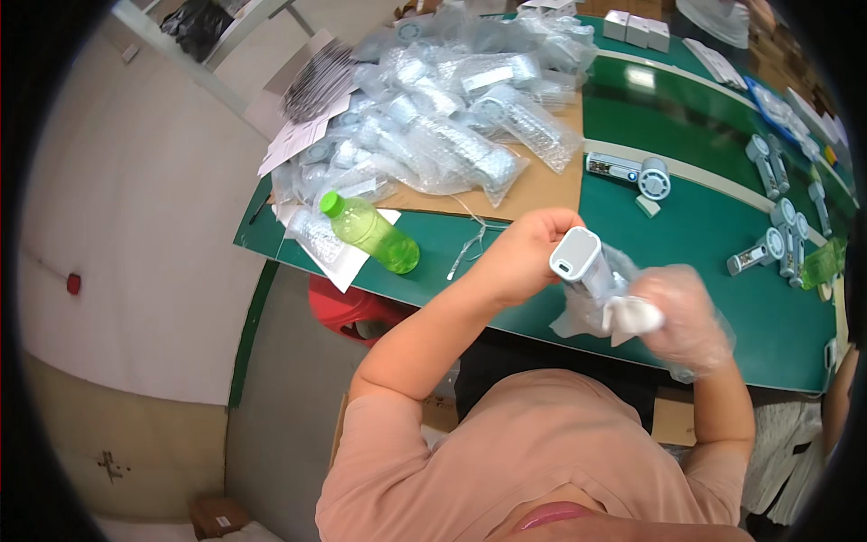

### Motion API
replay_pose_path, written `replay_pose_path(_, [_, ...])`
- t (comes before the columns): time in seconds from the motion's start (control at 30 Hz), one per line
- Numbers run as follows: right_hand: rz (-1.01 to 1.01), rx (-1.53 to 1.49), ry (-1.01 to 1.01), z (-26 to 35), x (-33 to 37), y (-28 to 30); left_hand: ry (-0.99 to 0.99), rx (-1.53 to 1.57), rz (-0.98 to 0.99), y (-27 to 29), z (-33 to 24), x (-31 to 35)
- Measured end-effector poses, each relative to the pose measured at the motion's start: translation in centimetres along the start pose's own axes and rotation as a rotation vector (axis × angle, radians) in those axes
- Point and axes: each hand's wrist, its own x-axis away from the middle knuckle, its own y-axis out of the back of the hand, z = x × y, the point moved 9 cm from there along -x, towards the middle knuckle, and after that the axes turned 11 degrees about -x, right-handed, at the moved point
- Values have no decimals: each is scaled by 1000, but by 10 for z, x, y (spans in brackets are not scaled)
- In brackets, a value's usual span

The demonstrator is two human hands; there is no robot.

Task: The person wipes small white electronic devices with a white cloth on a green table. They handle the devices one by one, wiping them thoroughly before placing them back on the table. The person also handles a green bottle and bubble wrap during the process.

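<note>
My left hand (535,253) is closed round a pale grey handheld device (578,255). The flat end of the device, with a small dark slot, points up toward me. Below that end, clear plastic and pale material hide the rest of it. My right hand (682,312), in a thin see-through glove and blurred by motion, grips a crumpled white cloth (632,318) beside the device. Both hands are above the near edge of the green table (533,321). Whether the cloth touches the device, I cannot tell.
Bubble-wrapped devices (442,126) are heaped on cardboard at the far left. A green bottle (372,233) leans near the left edge. Similar grey devices lie unwrapped, one (628,172) ahead and several (781,239) at the right. A red stool (348,307) stands under the table.
</note>
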Motion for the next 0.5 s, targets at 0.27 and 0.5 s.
replay_pose_path(0.27, [-32, -284, -116, -6, -17, 20, -92, -148, 1, 6, -42, 2])
replay_pose_path(0.5, [-685, -596, -438, -96, 58, 70, -691, -881, -906, 130, -186, -16])
